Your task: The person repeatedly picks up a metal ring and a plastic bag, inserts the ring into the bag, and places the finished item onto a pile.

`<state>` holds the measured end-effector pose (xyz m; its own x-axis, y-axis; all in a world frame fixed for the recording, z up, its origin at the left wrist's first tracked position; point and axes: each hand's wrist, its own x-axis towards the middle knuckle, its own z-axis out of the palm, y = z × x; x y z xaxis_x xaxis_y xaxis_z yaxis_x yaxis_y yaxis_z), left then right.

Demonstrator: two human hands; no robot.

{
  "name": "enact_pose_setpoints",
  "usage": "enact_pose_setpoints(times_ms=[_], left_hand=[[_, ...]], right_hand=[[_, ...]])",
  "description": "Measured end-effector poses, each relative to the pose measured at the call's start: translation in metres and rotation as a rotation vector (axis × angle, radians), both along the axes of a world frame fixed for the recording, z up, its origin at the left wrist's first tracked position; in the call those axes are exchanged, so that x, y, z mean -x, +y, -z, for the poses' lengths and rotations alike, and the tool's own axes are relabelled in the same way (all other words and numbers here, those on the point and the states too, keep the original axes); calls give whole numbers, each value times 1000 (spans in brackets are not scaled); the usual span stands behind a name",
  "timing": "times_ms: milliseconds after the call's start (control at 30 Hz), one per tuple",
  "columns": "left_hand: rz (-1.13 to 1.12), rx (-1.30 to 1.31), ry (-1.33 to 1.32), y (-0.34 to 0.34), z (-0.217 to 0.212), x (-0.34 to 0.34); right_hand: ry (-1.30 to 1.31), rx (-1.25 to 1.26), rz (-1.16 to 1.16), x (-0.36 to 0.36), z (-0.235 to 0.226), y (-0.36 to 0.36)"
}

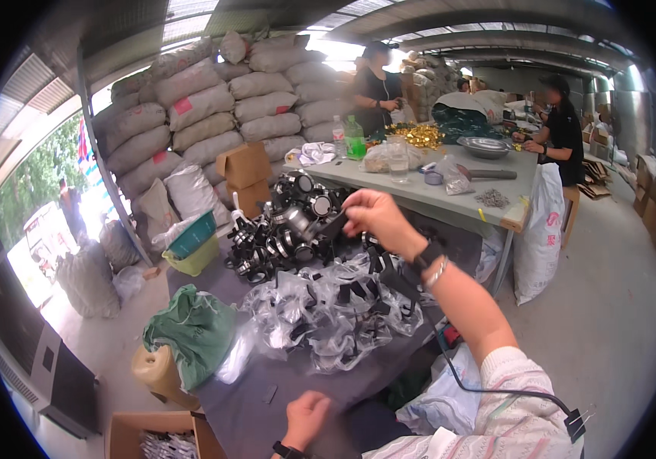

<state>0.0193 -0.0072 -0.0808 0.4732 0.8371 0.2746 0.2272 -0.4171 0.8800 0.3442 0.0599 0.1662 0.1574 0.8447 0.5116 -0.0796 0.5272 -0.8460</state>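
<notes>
My right hand (378, 220) reaches over the far side of the dark cloth-covered table (255, 413), its fingers pinched on a black strap. At the strap's left end is a black and grey headlamp (295, 222), blurred by motion, in front of a pile of similar headlamps (271, 249) with round lenses. Close in front of that pile lie several clear plastic bags (328, 310) with black pieces in them. My left hand (307, 417) is low, near the table's front edge, apart from the pile. It is smeared by motion, so its fingers cannot be made out.
Left on the table is a green cloth bag (190, 329), beside a yellowish roll (161, 371). An open cardboard box (125, 432) stands below. A long grey table (458, 187) with bottles stands beyond, two people working at it. Stacked sacks (206, 107) line the back.
</notes>
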Motion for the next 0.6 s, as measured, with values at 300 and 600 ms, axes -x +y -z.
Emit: enact_pose_setpoints(times_ms=[300, 600], left_hand=[[132, 476, -782, 0, -96, 28], [49, 480, -586, -4, -76, 59]], right_hand=[[148, 334, -548, 122, 122, -99], [-390, 228, -352, 163, 165, -116]])
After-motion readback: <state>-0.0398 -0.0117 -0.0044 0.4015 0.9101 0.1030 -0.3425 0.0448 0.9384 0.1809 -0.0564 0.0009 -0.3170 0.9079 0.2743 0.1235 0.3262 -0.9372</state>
